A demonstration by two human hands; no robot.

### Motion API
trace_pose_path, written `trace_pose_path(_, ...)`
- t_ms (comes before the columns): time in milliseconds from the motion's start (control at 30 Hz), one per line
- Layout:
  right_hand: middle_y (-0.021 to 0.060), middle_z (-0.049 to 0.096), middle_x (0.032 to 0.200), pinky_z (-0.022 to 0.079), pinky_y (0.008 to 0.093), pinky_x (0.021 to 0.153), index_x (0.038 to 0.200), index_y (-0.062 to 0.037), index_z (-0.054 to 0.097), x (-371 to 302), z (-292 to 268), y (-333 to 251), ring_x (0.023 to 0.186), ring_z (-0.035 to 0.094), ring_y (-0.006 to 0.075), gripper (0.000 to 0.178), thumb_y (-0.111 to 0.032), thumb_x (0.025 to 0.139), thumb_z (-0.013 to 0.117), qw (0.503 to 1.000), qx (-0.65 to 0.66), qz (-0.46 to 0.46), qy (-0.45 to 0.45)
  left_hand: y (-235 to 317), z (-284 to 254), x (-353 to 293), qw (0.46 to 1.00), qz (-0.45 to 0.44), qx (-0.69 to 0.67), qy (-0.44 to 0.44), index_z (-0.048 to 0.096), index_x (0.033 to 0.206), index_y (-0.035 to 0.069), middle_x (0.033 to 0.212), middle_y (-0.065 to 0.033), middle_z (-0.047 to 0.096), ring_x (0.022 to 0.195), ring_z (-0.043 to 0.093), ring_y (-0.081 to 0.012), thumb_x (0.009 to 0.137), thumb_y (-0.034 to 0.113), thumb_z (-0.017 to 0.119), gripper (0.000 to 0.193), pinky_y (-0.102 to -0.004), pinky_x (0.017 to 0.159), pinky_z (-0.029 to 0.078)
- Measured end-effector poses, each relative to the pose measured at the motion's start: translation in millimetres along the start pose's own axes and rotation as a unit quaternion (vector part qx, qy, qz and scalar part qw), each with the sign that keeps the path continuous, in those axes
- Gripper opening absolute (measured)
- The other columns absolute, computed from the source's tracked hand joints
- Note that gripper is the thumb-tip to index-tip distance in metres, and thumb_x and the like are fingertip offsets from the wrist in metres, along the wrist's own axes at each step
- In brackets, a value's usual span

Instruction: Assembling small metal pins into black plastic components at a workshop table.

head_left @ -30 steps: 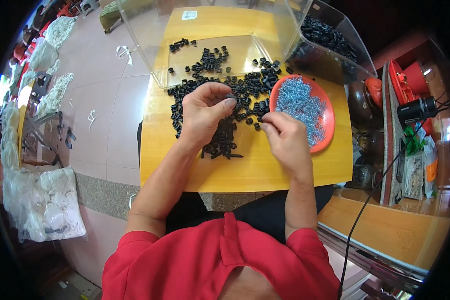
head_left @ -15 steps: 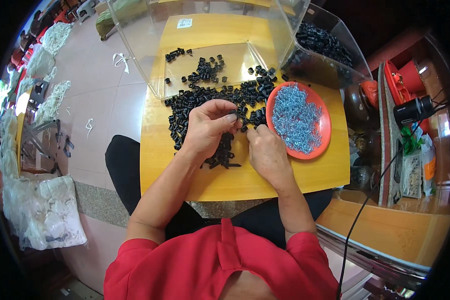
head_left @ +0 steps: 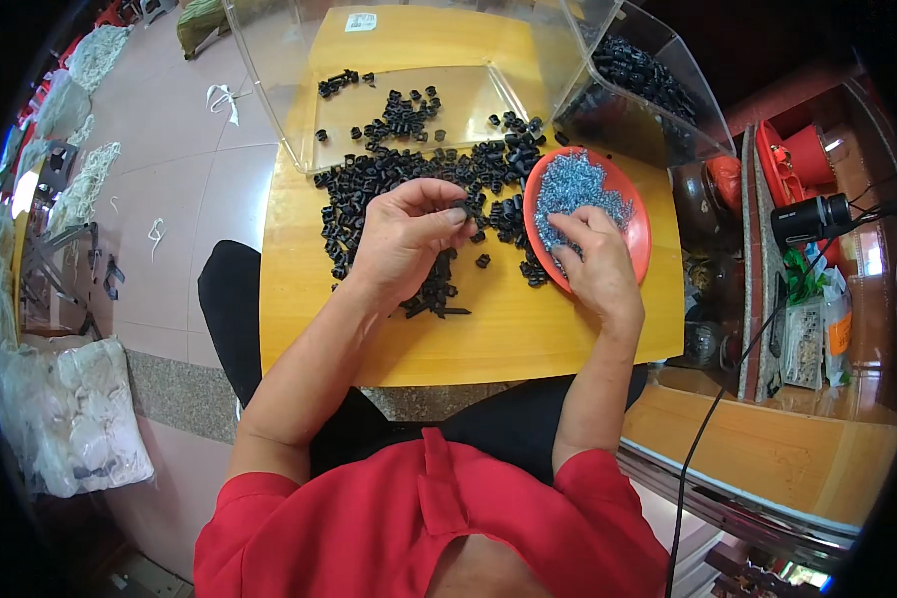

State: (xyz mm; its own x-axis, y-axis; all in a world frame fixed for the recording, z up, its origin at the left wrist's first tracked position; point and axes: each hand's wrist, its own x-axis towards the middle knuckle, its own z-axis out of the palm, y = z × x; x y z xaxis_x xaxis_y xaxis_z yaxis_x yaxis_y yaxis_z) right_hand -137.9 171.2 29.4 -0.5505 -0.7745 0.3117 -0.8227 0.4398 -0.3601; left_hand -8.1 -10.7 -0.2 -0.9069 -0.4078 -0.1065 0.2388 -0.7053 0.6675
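My left hand point(head_left: 409, 234) is closed in a pinch around a small black plastic part point(head_left: 460, 206), mostly covered by the thumb and fingers. Around that hand spreads a heap of similar small black parts point(head_left: 354, 204) on the yellow table point(head_left: 528, 339). My right hand point(head_left: 600, 267) reaches over the near edge of a red plate point(head_left: 640, 224). Its thumb and fingertips are apart, touching a pile of tiny silvery metal pieces that look like springs point(head_left: 573, 179).
A clear plastic bin point(head_left: 708, 85) filled with black parts stands at the back right. Another clear container point(head_left: 294, 149) sits behind the heap, with loose parts in it. To the right are a black camera-like device point(head_left: 812, 221) and a hanging black cable point(head_left: 693, 453).
My right hand has moved right, from beside the left hand to the springs in the red plate. The left hand keeps its pinch. The whole view has shifted slightly.
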Motion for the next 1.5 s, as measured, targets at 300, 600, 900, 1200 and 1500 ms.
trace_pose_path(300,0.0139,0.052,0.084,0.042,0.0358,0.072,0.083,-0.0007,0.058,-4,3,5,0.082,0.053,0.0301,0.017,0.003,0.067,0.061,0.999,0.010,0.038,-0.015,-18,13,-7,0.992,-0.038,0.102,-0.066,0.057,0.093,-0.002,0.085,-0.0104,0.060,0.073,0.058,-0.0179,0.073,-0.005,0.059,0.020,-0.0262,0.064,0.045)
trace_pose_path(600,0.0132,0.054,0.080,0.044,0.0355,0.070,0.086,0.0001,0.058,-4,5,17,0.079,0.053,0.0301,0.018,0.001,0.068,0.060,0.999,-0.042,0.001,-0.008,-17,20,-3,0.995,-0.007,0.062,-0.078,0.058,0.091,-0.001,0.082,-0.0085,0.061,0.071,0.058,-0.0139,0.075,-0.004,0.060,0.017,-0.0239,0.061,0.045)
trace_pose_path(900,0.0115,0.058,0.080,0.043,0.0269,0.065,0.084,0.0033,0.057,-7,-8,19,0.071,0.056,0.0202,0.012,0.003,0.073,0.055,0.986,0.148,0.063,0.051,-4,34,5,0.987,-0.067,0.131,-0.071,0.055,0.093,-0.002,0.081,-0.0096,0.060,0.065,0.056,-0.0155,0.077,-0.003,0.057,0.016,-0.0249,0.058,0.043)
trace_pose_path(1200,0.0097,0.058,0.074,0.043,0.0256,0.060,0.084,0.0020,0.057,-9,-9,12,0.066,0.055,0.0149,0.011,0.005,0.074,0.055,0.953,0.272,0.125,0.047,-16,19,11,0.997,-0.040,0.056,-0.045,0.056,0.093,-0.001,0.080,-0.0088,0.060,0.065,0.056,-0.0149,0.076,-0.001,0.058,0.017,-0.0247,0.057,0.043)
trace_pose_path(1500,0.0062,0.055,0.070,0.041,0.0221,0.059,0.083,0.0026,0.056,-5,-6,18,0.064,0.049,0.0094,0.006,0.000,0.078,0.057,0.950,0.259,0.145,0.097,-21,24,7,0.998,-0.044,0.025,-0.030,0.057,0.092,-0.001,0.078,-0.0087,0.059,0.066,0.056,-0.0153,0.074,-0.002,0.061,0.018,-0.0252,0.058,0.044)
